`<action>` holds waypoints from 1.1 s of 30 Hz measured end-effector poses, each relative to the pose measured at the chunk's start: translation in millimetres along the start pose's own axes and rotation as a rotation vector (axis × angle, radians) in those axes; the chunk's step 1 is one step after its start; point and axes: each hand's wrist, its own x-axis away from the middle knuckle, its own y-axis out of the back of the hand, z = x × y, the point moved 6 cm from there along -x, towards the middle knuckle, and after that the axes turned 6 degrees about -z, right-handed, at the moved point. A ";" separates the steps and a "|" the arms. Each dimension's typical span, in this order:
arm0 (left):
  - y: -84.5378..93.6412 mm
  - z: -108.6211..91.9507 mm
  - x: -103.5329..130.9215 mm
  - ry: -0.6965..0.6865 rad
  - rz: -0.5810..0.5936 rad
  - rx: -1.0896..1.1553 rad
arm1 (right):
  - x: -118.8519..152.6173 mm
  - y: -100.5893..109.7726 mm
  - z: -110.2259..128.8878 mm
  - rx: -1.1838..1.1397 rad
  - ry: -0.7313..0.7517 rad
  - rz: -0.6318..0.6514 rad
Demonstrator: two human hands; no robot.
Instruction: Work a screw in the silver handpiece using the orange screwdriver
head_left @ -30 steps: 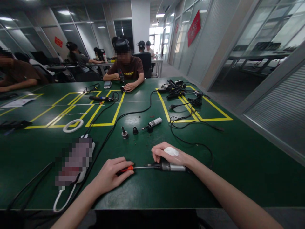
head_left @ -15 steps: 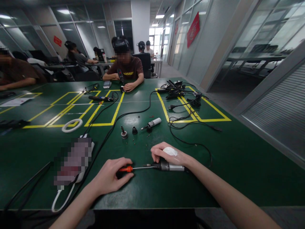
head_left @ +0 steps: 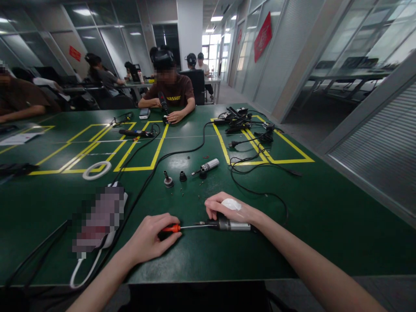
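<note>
My left hand [head_left: 154, 236] is closed round the orange handle of a screwdriver [head_left: 172, 228], whose thin metal shaft points right. The shaft's end reaches the dark nose of a silver-and-black cylindrical tool part [head_left: 238, 226] lying on its side. My right hand [head_left: 224, 207], with a white patch on its back, is curled over the dark front of that part; its fingertips are partly hidden. Beyond the hands lie a similar silver cylinder [head_left: 209, 164] with a thin tip, a small black cone-shaped piece [head_left: 183, 176], a round metal piece with a stem [head_left: 168, 180] and several tiny screws [head_left: 182, 192].
The green table [head_left: 182, 268] carries a blurred-out object [head_left: 99, 221] with a white cable at left. A white ring [head_left: 96, 170], black cords [head_left: 182, 152] and a heap of black cables [head_left: 238, 119] lie farther off. Across the table a person [head_left: 175, 93] holds a power screwdriver [head_left: 163, 102].
The view has shifted slightly, so the scene sits a little higher and more to the left. Both hands, the screwdriver and the cylindrical part keep the same arrangement.
</note>
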 end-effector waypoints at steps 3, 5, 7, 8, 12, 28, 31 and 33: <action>0.3 0.4 0.9 -0.010 -0.001 -0.007 | 0.0 -0.9 0.2 -0.004 0.006 0.019; 0.2 1.3 2.0 -0.026 -0.005 -0.018 | 0.1 -1.6 0.6 -0.007 0.012 0.035; -0.2 2.2 2.9 -0.048 -0.010 -0.032 | 0.2 -1.7 1.2 -0.009 0.025 0.043; -0.6 2.8 3.1 -0.054 -0.011 -0.037 | 0.2 -1.6 1.5 -0.011 0.034 0.044; -2.6 5.4 3.8 -0.050 0.002 -0.044 | 0.4 -1.6 2.5 -0.028 0.077 0.051; -1.9 5.5 2.6 -0.020 0.017 -0.052 | 1.4 -2.5 3.6 -0.068 0.105 0.062; -1.6 5.2 2.1 -0.012 0.023 -0.043 | 1.7 -2.4 4.7 -0.065 0.094 0.063; -1.5 5.2 2.3 -0.014 0.021 -0.038 | 1.8 -2.7 5.7 -0.075 0.090 0.070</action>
